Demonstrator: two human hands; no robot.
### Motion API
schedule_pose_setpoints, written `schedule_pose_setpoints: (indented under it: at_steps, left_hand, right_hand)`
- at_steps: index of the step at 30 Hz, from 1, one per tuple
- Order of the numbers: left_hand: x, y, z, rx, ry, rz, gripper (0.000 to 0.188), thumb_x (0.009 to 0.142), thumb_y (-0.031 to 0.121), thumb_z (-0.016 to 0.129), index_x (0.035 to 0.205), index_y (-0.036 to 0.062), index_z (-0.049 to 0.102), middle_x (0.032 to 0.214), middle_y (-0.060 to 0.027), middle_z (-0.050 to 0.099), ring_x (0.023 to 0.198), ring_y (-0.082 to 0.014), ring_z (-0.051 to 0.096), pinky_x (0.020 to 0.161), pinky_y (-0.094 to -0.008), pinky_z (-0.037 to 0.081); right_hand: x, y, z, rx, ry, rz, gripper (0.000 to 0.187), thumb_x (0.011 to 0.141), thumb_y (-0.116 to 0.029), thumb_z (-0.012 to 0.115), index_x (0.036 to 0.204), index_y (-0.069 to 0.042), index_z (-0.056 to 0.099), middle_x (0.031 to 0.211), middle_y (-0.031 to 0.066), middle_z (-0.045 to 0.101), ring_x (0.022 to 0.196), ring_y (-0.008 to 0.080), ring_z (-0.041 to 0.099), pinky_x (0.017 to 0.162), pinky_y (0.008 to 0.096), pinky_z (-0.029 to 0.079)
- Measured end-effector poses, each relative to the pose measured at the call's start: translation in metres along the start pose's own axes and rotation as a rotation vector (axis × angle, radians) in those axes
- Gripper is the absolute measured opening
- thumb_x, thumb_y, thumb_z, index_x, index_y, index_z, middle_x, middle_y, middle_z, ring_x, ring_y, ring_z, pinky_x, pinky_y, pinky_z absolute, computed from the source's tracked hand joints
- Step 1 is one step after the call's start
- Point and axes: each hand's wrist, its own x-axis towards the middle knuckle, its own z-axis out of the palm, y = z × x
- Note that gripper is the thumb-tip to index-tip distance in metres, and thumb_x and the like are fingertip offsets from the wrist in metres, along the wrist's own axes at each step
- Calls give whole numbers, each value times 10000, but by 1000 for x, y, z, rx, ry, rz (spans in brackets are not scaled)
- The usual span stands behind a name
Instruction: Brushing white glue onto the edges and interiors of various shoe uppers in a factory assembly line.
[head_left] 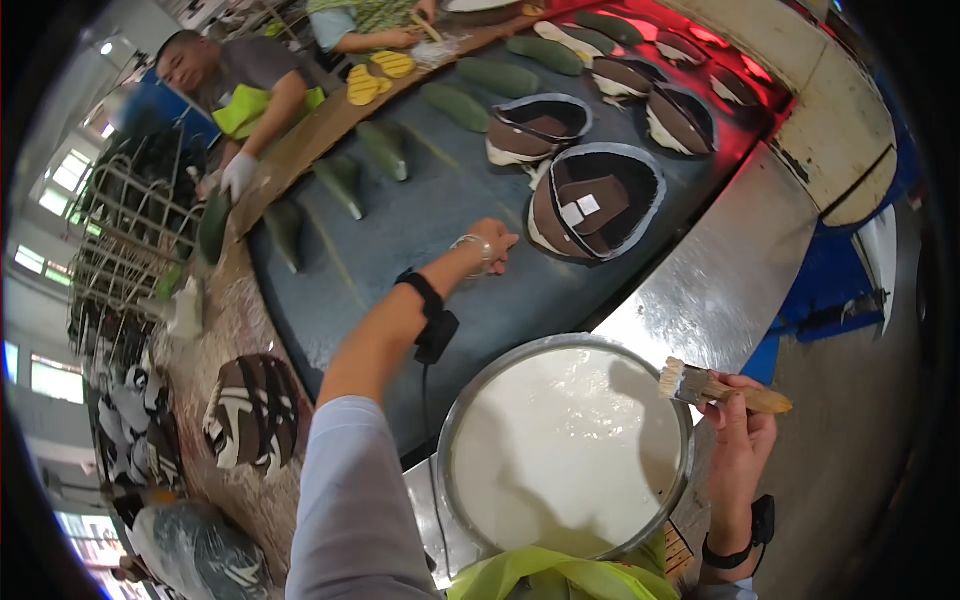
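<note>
Nearest us, a thin, crinkled yellow-green apron [560, 575] overlaps the lower rim of the basin [560, 342], a round metal vessel holding smooth white liquid [560, 440]. The basin stands just outside the belt's near corner. By its right rim, our right hand [742, 425] is raised with the wrist upright, thumb and fingers pinching the wooden handle of the brush [725, 390]; its pale, clotted bristles point left.

On the rough bench [235, 330] along the belt's left edge lie a stack [255, 415] of curved brown-and-white pieces and, lower, a bag [200, 550] of shiny clear plastic.

Our left arm stretches over the dark, flat belt [400, 235]. The left hand [490, 247] angles right, fingers curled and close together, near the largest upper [590, 195]; we cannot tell whether the fingertips pinch anything. That upper, brown with a pale grey lining and a wide oval mouth, lies close to the belt's right edge.

Farther off, smaller uppers [535, 130] stretch toward the far right corner, under red light [770, 70]. Long, tapered green pieces [385, 150] line the far left edge. Beyond that edge are ridged yellow soles [368, 85] and a co-worker's white glove [238, 175].
</note>
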Motion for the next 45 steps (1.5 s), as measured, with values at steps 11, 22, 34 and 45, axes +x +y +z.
schedule_pose_setpoints:
  at_steps: [11, 22, 34, 45]
  left_hand:
    - [-314, -171, -262, 496, 66, -67, 446, 789, 198, 614, 1184, 1, 551, 1146, -153, 601, 1049, -237, 570, 898, -333, 443]
    - [-425, -314, -245, 608, 270, -333, 754, 733, 109, 577, 1413, 104, 253, 1221, -205, 544, 1111, -332, 533, 918, -382, 431]
    - [-603, -287, -112, 475, 1286, 354, 693, 703, 248, 733, 1276, -17, 447, 1240, -158, 513, 1118, -271, 509, 954, -355, 396]
    - [-475, -185, 25, -191, 408, 589, 399, 794, 4, 623, 1177, 6, 512, 1075, -171, 581, 971, -248, 590, 843, -350, 470]
  right_hand:
    - [-41, -18, 26, -173, -157, -158, 259, 947, -159, 454, 1116, 23, 529, 1167, 137, 567, 1011, 177, 566, 814, 262, 470]
    - [-89, -34, 44, -211, -254, -168, 260, 938, -152, 476, 1122, 14, 554, 1139, 126, 582, 985, 152, 569, 727, 250, 472]
    - [-85, 24, 67, -331, -631, -52, 214, 896, -148, 551, 1034, -5, 628, 1047, 71, 625, 909, 132, 594, 741, 256, 485]
    - [-69, 49, 93, -872, -632, -290, 130, 869, -90, 548, 927, 8, 612, 810, 81, 663, 797, 152, 625, 688, 285, 481]
